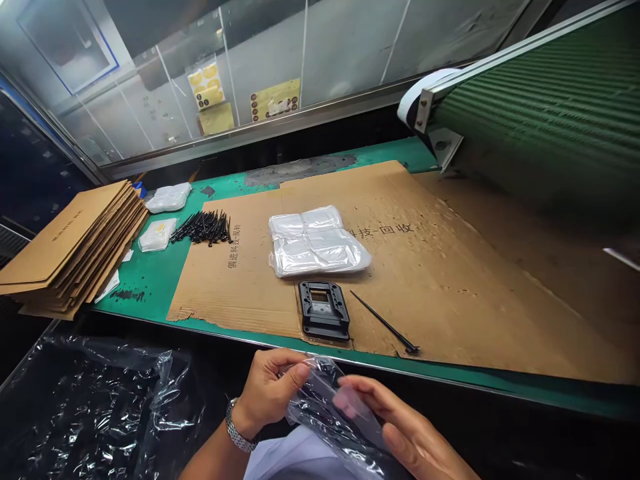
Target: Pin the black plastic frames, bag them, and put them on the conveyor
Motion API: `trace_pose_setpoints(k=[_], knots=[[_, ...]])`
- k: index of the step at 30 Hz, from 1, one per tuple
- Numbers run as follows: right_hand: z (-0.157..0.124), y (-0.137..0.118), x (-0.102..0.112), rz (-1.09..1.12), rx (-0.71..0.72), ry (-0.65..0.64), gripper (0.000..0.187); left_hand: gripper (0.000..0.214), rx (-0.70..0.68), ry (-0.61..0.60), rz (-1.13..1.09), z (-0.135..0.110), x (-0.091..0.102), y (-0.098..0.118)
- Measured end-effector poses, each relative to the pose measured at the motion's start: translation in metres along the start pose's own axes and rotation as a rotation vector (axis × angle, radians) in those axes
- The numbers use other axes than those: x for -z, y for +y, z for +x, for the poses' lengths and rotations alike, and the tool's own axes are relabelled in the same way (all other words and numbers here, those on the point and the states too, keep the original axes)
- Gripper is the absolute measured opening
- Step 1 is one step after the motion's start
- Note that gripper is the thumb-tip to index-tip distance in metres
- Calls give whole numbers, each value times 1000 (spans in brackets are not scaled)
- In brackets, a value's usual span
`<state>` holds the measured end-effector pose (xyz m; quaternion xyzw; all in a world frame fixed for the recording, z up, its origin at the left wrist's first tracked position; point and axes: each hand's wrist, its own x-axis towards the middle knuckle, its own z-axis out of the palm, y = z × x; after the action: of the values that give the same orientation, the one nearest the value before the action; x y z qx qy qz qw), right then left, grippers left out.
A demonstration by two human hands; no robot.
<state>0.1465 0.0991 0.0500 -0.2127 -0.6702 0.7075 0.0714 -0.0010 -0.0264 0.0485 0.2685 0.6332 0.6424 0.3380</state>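
Clear plastic bag (pixel 334 413) sits between the hands, just off the counter's (pixel 150 270) near edge: glossy, crinkled film, near end cut off, contents unreadable. Left hand (pixel 274 387) fingers pinch its rim. Right hand (pixel 407 427) fingers part-spread, some blurred through film; can't tell grip. Far side: squarish black plastic frame (pixel 326 329), thin tapered spike (pixel 383 323) right, on cardboard (pixel 460 313).

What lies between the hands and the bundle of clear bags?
The head view shows a black frame on the cardboard, then the bench's green edge on the near side.
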Motion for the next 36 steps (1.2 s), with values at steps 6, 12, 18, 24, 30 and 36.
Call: trace_pose_setpoints(k=[6, 12, 18, 24, 30, 36], knots=[[8, -6, -7, -33, -24, -123, 45, 35, 45, -78, 112, -4, 1, -3], [5, 0, -9, 35, -27, 53, 53, 29, -146, 161, 485, -5, 0, 0], [6, 8, -14, -231, 238, 49, 35, 35, -25, -165, 184, -10, -13, -1], [11, 21, -19, -325, 313, 71, 29, 39, 178, 5, -441, -8, -33, -12], [22, 17, -12, 212, 56, 315, 40, 43, 336, 151, -868, -2, -25, -9], [26, 16, -22, 387, -100, 218, 36, 52, 254, 324, -491, 3, -28, -31]])
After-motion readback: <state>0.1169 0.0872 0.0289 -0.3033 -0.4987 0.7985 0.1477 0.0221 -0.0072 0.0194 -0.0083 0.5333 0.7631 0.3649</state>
